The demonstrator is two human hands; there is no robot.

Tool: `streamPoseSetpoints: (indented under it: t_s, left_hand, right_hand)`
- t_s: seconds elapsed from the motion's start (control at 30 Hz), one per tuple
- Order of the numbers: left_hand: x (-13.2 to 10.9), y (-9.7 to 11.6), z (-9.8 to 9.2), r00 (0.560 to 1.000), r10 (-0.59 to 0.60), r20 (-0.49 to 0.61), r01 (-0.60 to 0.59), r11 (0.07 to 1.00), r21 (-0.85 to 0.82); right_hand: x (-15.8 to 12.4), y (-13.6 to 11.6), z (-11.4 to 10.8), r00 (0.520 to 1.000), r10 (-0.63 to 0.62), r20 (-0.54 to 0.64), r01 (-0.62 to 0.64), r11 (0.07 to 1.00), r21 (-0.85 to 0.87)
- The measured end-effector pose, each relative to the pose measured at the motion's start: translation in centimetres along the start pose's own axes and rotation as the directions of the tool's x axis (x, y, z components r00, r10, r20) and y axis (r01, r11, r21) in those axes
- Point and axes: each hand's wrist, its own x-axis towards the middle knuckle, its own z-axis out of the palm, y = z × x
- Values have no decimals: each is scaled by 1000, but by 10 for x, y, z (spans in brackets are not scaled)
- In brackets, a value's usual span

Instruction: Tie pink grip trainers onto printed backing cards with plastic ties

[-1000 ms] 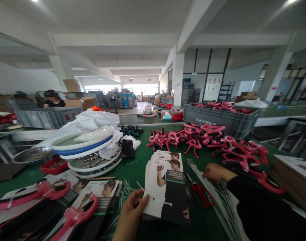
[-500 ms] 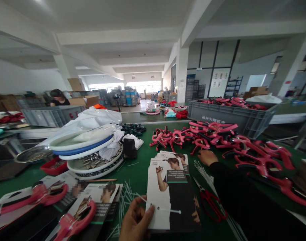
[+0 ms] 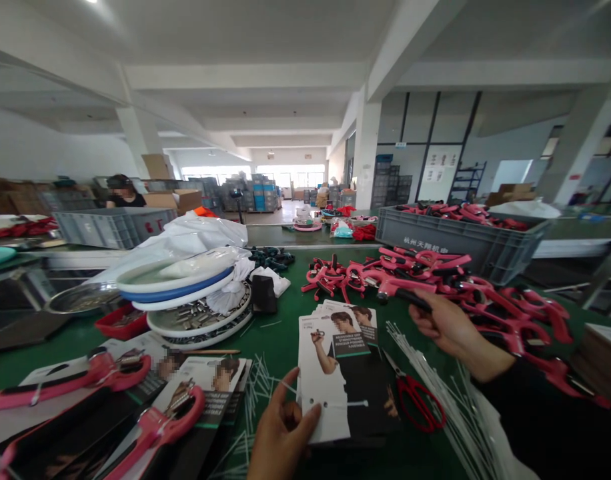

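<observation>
My left hand point(image 3: 283, 437) pinches the lower left edge of the top printed card point(image 3: 330, 373) of a stack lying on the green table point(image 3: 280, 333). A white cable tie runs through the card's holes. My right hand point(image 3: 443, 323) is closed on the black handle of a pink hand gripper point(image 3: 395, 290) and holds it just above the table, beside the pile of pink hand grippers point(image 3: 465, 287). Red scissors point(image 3: 418, 400) and a spread of white cable ties point(image 3: 445, 393) lie under my right forearm.
Finished cards with pink grippers point(image 3: 135, 407) lie at the near left. Stacked round trays point(image 3: 185, 293) with metal parts and plastic bags stand left of centre. A grey crate point(image 3: 460, 243) full of grippers sits at the back right. A person point(image 3: 123, 193) works at the far left.
My right hand went from the cable ties to the gripper pile, closed on one pink gripper and drew it back toward me. My left hand kept its hold on the card.
</observation>
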Motion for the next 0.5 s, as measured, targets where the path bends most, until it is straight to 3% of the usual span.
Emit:
streamPoseSetpoints:
  t_s: [0.13, 0.27, 0.37, 0.5]
  left_hand:
    - [-1, 4, 0, 999, 23, 39, -24, 999, 32]
    - [-1, 6, -1, 996, 48, 75, -52, 998, 47]
    - [0, 8, -2, 993, 48, 112, -54, 997, 51]
    - [2, 8, -3, 991, 29, 131, -30, 1000, 5]
  right_hand:
    - [-43, -26, 46, 980, 66, 185, -112, 962, 248]
    - [-60, -31, 87, 941, 199, 272, -281, 909, 308]
    - [-72, -26, 97, 908, 296, 296, -376, 887, 268]
    - [-97, -25, 90, 862, 362, 355, -435, 888, 149]
